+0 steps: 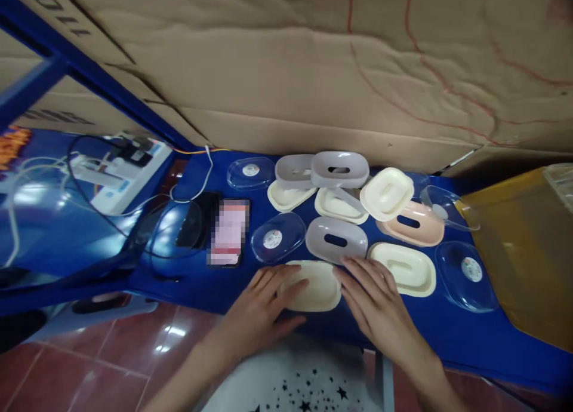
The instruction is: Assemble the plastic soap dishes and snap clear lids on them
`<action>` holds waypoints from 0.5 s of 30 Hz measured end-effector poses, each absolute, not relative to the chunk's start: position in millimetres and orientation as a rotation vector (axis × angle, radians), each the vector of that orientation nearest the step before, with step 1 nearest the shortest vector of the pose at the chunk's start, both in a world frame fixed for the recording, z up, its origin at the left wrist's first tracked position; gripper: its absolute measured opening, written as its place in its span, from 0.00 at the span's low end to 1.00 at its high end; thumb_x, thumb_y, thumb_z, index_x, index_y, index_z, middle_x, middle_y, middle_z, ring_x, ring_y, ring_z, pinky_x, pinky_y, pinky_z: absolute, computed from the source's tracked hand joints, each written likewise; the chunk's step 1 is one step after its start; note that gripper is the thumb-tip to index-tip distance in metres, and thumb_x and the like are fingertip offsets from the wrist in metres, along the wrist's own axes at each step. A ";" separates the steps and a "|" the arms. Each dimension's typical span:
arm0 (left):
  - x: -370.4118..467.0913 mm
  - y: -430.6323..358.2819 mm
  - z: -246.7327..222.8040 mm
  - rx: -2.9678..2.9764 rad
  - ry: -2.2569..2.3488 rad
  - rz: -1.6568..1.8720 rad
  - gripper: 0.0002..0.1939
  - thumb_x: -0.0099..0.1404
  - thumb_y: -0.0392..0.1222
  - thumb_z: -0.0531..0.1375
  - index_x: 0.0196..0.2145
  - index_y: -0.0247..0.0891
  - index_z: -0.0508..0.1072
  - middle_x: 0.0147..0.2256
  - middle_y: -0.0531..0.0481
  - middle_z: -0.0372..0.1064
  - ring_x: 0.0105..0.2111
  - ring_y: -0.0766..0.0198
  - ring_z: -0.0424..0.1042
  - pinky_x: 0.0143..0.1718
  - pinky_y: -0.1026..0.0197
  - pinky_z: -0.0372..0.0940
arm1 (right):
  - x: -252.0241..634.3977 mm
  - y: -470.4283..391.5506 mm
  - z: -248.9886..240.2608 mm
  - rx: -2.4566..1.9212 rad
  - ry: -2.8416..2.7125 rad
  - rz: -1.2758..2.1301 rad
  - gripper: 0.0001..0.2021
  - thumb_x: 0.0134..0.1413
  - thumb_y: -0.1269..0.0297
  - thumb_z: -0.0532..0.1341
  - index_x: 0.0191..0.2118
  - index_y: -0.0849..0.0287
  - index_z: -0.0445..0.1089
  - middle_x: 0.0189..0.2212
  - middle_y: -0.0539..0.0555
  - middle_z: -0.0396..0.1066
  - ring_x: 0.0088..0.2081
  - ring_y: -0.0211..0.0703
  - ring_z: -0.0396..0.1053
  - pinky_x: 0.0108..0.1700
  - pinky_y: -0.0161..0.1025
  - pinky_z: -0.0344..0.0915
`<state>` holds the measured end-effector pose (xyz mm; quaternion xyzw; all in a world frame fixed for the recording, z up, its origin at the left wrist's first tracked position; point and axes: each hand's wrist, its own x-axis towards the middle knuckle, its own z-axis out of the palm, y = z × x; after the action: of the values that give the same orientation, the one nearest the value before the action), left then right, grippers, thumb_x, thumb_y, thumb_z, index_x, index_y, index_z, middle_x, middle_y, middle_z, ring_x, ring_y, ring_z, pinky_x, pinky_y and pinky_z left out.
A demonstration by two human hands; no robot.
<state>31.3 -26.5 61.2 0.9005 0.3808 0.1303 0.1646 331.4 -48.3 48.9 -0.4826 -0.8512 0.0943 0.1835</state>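
Head view: the near cream tray (317,292) lies broad face up, long axis left-right, between the loosely open left hand (273,298), fingers over its left end, and the open right hand (376,292), fingertips at its right end. Around this tray: four more cream trays (414,283), three grey slotted covers (317,243), one peach (432,230), five clear lids (284,221); four round stickers (272,239), print too small to read.

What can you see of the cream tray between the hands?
The cream tray is oblong with rounded ends, matte and plastic-looking. It lies flat near the front edge of the blue table. The left hand overlaps its left end; the right hand's fingertips are at its right edge. Firm contact isn't clear.
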 end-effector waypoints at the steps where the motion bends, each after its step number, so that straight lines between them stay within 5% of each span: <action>1: 26.6 -37.6 52.6 2.541 1.119 0.362 0.28 0.73 0.46 0.68 0.67 0.45 0.69 0.65 0.36 0.71 0.62 0.42 0.74 0.59 0.37 0.75 | 326.1 -41.3 46.0 -1.386 -2.392 0.259 0.24 0.72 0.71 0.58 0.70 0.53 0.67 0.70 0.56 0.69 0.70 0.55 0.67 0.71 0.60 0.61; 10: 25.8 -45.5 22.8 2.258 1.230 0.552 0.42 0.76 0.38 0.64 0.77 0.59 0.47 0.71 0.35 0.60 0.69 0.39 0.68 0.62 0.33 0.75 | 317.6 -34.6 55.6 -1.387 -2.306 0.268 0.25 0.73 0.75 0.59 0.70 0.49 0.67 0.59 0.52 0.80 0.60 0.50 0.76 0.67 0.56 0.60; 15: 34.6 -33.2 11.8 2.286 1.180 0.729 0.45 0.75 0.38 0.66 0.78 0.54 0.46 0.75 0.33 0.49 0.72 0.37 0.63 0.63 0.33 0.75 | 298.5 -65.1 68.4 -1.380 -2.366 0.335 0.23 0.75 0.75 0.57 0.68 0.49 0.69 0.60 0.51 0.80 0.61 0.47 0.75 0.71 0.55 0.52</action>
<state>34.6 -33.2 11.8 0.8317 0.4292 0.2651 0.2319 298.5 -65.1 68.4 -0.4911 -0.8418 0.1193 0.1898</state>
